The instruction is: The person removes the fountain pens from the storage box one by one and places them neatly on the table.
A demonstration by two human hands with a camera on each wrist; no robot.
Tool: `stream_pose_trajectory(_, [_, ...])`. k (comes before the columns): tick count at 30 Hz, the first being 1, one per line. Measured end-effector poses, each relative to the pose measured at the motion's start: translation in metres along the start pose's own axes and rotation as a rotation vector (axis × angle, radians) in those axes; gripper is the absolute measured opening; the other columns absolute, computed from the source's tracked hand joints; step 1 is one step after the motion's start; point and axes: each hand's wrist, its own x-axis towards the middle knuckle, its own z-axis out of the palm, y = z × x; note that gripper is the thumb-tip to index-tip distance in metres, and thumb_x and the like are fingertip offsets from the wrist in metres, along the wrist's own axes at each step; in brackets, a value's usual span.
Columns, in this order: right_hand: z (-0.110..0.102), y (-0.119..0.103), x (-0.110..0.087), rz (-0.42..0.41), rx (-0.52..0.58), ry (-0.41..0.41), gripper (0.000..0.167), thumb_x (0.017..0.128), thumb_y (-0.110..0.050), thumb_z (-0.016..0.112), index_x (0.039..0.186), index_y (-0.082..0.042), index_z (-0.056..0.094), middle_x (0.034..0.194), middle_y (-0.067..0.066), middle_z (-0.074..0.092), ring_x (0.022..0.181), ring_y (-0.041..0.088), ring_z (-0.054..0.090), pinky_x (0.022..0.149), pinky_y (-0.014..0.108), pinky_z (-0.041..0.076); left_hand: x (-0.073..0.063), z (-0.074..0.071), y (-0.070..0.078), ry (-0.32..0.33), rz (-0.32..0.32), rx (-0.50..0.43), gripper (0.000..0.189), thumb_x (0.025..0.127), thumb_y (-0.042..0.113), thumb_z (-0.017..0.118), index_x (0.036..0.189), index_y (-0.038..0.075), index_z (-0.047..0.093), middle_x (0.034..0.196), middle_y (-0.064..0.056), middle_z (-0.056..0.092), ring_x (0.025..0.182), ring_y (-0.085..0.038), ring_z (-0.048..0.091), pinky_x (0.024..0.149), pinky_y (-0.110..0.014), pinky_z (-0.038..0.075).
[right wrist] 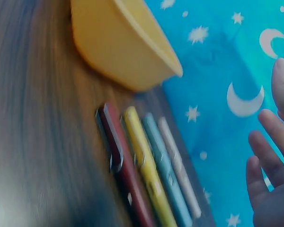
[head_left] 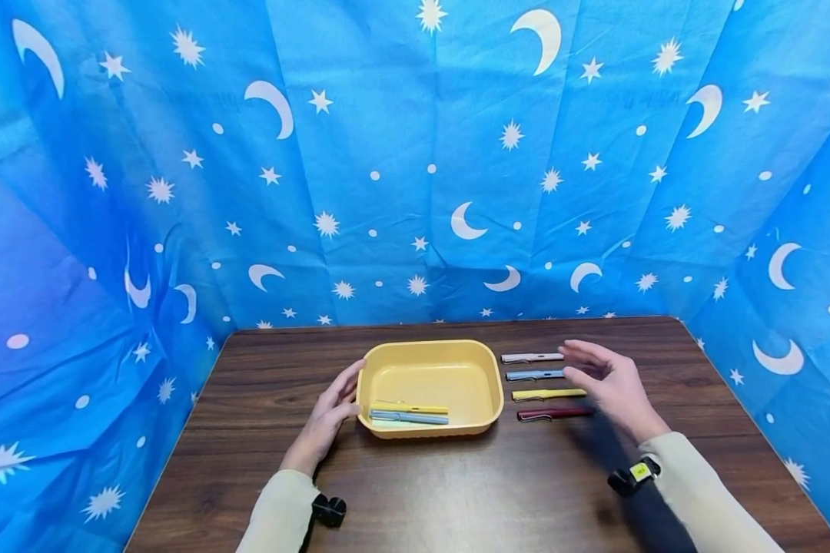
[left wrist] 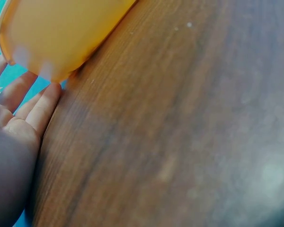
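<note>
A yellow rectangular tray (head_left: 429, 349) stands on the table. Along its near left side lie a yellow pen (head_left: 429, 409), a blue-grey pen (head_left: 425, 419) and something pale green (head_left: 387, 423), partly hidden. My left hand (head_left: 327, 422) touches the tray's left end, its extended fingers (left wrist: 46, 106) against the outer wall. To the tray's right, pens lie in a column: silver-white (head_left: 526, 358), blue-grey (head_left: 532, 375), yellow (head_left: 546, 395) and dark red (head_left: 553, 414). Over their right ends hovers my right hand (head_left: 615, 388), fingers spread and holding nothing; the right wrist view shows it apart from the pens.
The dark wooden table (head_left: 456, 491) ends at a blue cloth (head_left: 401, 169) with moons and stars, which hangs behind and on both sides. Each wrist bears a small black camera, the left one (head_left: 330, 510) close above the tabletop.
</note>
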Motion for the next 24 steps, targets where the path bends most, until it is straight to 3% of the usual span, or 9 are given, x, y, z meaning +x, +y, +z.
stream_pose_trajectory(4, [0.010,-0.013,0.007,0.018,0.055,-0.014,0.046,0.101,-0.016,0.071,0.145,-0.009,0.062,0.138,0.015,0.069,0.121,0.009,0.067,0.095,0.014,0.052,0.000,-0.001,-0.001,0.000,0.006,-0.005,0.081,0.088,-0.007,0.054,0.165,0.011,0.034,0.171,-0.016,0.029,0.158,-0.036,0.025,0.113,-0.012,0.034])
stream_pose_trajectory(10, [0.027,-0.029,0.018,0.039,0.105,-0.027,0.048,0.100,-0.022,0.073,0.146,-0.014,0.062,0.140,0.009,0.069,0.130,0.026,0.063,0.098,0.016,0.052,0.000,-0.001,-0.002,0.000,0.005,-0.001,0.081,0.089,-0.007,0.054,0.165,0.012,0.035,0.171,-0.016,0.030,0.158,-0.037,0.025,0.113,-0.012,0.034])
stream_pose_trajectory(13, [0.036,-0.036,0.024,0.039,0.132,-0.048,0.048,0.099,-0.023,0.073,0.145,-0.016,0.062,0.141,0.007,0.069,0.133,0.029,0.061,0.099,0.017,0.051,0.000,0.000,-0.003,0.004,0.001,0.003,0.081,0.088,-0.006,0.054,0.165,0.012,0.035,0.171,-0.016,0.030,0.158,-0.036,0.026,0.113,-0.012,0.034])
stream_pose_trajectory(18, [0.051,-0.049,0.034,0.010,0.206,-0.090,0.047,0.097,-0.016,0.075,0.143,-0.012,0.063,0.140,0.012,0.069,0.133,0.034,0.061,0.098,0.021,0.054,0.000,0.000,-0.003,0.004,-0.001,0.002,0.081,0.089,-0.006,0.054,0.165,0.013,0.035,0.171,-0.015,0.030,0.158,-0.036,0.026,0.113,-0.012,0.034])
stream_pose_trajectory(24, [0.069,-0.064,0.048,-0.004,0.265,-0.146,0.048,0.096,-0.009,0.075,0.143,-0.006,0.063,0.139,0.016,0.068,0.130,0.032,0.064,0.095,0.025,0.058,0.000,0.000,-0.001,0.001,-0.003,0.000,0.081,0.088,-0.006,0.054,0.165,0.011,0.034,0.171,-0.017,0.030,0.157,-0.037,0.026,0.112,-0.011,0.035])
